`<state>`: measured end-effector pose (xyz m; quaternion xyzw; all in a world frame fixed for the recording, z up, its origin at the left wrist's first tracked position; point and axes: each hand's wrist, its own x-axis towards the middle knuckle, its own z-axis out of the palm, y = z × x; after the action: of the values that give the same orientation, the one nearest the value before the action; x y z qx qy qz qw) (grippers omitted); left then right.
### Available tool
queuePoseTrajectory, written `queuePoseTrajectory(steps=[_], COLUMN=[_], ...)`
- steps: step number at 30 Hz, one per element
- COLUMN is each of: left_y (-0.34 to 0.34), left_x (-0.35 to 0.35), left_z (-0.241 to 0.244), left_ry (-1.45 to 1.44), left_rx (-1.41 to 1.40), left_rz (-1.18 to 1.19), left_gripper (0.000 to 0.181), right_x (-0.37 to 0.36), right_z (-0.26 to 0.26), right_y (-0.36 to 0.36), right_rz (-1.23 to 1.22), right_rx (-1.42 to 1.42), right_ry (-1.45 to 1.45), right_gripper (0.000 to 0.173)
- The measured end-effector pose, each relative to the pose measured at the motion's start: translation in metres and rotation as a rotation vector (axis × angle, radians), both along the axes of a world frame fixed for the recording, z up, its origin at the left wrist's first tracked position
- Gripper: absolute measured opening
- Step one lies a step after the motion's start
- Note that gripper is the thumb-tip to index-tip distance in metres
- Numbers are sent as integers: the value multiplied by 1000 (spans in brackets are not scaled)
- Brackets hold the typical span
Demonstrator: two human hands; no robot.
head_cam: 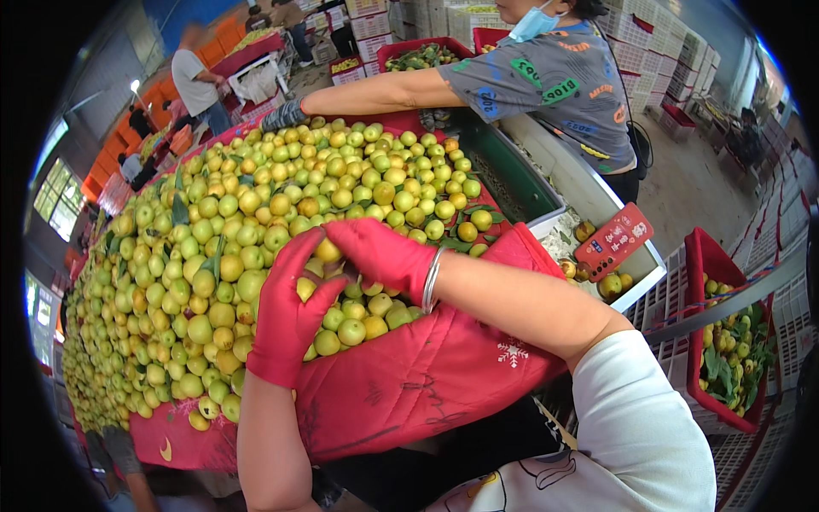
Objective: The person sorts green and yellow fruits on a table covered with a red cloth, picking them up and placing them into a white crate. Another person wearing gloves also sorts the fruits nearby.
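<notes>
A heap of small round yellow-green fruits point(256, 224), some with leaves, covers a table spread with a red quilted cloth point(409, 377). Both my hands wear red gloves over the near side of the heap. Between the fingers and thumb of my right hand point(384, 256) is a yellow fruit point(327, 251). My left hand point(288, 307) curves beside it, thumb apart from fingers, around another yellow fruit point(306, 289). Whether that second fruit is gripped or only lies in the heap cannot be seen. The right fingertips partly hide behind the fruit and the left hand.
Across the heap, a co-worker's gloved hand point(285, 116) reaches over the fruit. A green bin point(512, 179) and a white tray point(630, 272) holding a red phone-like object point(614, 242) stand right. A red-lined crate point(697, 256) holds leafy fruit. Another person's gloved hand point(121, 448) is lower left.
</notes>
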<state>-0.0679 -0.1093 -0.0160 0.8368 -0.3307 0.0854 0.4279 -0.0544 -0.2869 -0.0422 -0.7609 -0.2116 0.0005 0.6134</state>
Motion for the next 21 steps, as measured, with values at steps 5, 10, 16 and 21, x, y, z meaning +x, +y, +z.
queuePoseTrajectory(steps=[5, 10, 16, 21], left_y=[8, 4, 12, 11], left_x=[4, 2, 3, 2], left_z=[1, 6, 5, 7], left_ry=[-72, 112, 161, 197], left_rx=[76, 53, 115, 80], left_rz=[27, 36, 20, 19], left_gripper=[40, 31, 30, 33], right_x=[-16, 12, 15, 15], right_z=[-6, -66, -56, -69], right_y=[8, -32, -42, -105], right_rz=[-55, -136, -21, -119], right_rx=[-118, -685, -1054, -1188], right_ry=[-103, -313, 107, 267], right_gripper=[31, 79, 120, 129])
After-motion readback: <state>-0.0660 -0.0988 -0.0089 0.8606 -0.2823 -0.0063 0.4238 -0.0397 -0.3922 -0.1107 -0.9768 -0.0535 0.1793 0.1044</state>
